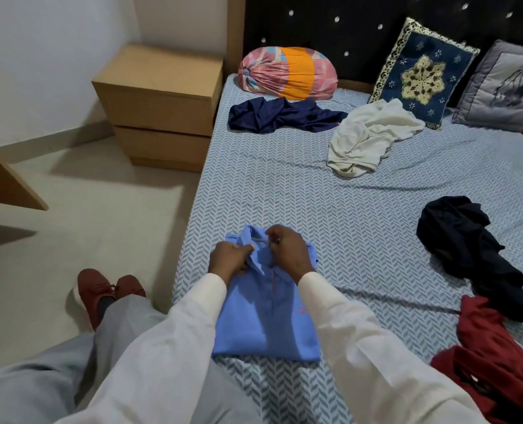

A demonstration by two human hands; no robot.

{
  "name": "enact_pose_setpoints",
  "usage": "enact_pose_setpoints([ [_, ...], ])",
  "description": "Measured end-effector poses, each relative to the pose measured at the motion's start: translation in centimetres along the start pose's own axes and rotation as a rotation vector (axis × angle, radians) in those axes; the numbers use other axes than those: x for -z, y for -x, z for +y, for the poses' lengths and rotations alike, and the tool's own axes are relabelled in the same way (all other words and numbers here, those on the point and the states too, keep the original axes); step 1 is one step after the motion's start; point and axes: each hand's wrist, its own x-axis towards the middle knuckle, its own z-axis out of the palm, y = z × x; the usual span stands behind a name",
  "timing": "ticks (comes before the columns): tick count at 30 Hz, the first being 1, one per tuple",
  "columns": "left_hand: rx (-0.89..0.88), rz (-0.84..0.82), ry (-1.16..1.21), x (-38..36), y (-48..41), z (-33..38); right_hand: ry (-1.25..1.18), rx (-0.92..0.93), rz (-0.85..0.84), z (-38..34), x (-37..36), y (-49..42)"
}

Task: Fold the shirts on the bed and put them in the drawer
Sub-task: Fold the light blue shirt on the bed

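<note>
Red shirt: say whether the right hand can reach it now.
Probably yes: the red shirt lies uncovered on the bed nearby, though the right hand must first release the blue shirt.

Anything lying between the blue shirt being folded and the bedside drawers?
Nothing visible does. The folded light-blue collared shirt, gripped at the collar by left hand and right hand, has only bare bed sheet and floor toward the tan wooden two-drawer unit. Both drawer fronts look shut.

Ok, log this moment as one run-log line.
step: folding blue shirt | left hand: grips collar | right hand: grips collar | unfolded: navy shirt, white shirt, black shirt, red shirt | drawers: closed
</note>
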Motion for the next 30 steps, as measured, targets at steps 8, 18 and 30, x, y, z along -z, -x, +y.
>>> enact_pose_setpoints([
  [8,-0.127,0.087,0.011,-1.5,0.2,-0.7,0.130,-0.076,-0.670,-3.9,1.5,-9.7],
  [18,0.031,0.028,0.425,-1.6,-0.1,-2.1,-0.041,-0.389,-1.010,-5.6,0.5,-13.6],
  [30,0.069,0.057,0.483,-1.5,-0.7,-3.1,-0.331,-0.349,-1.097,-4.2,-0.3,-13.8],
])
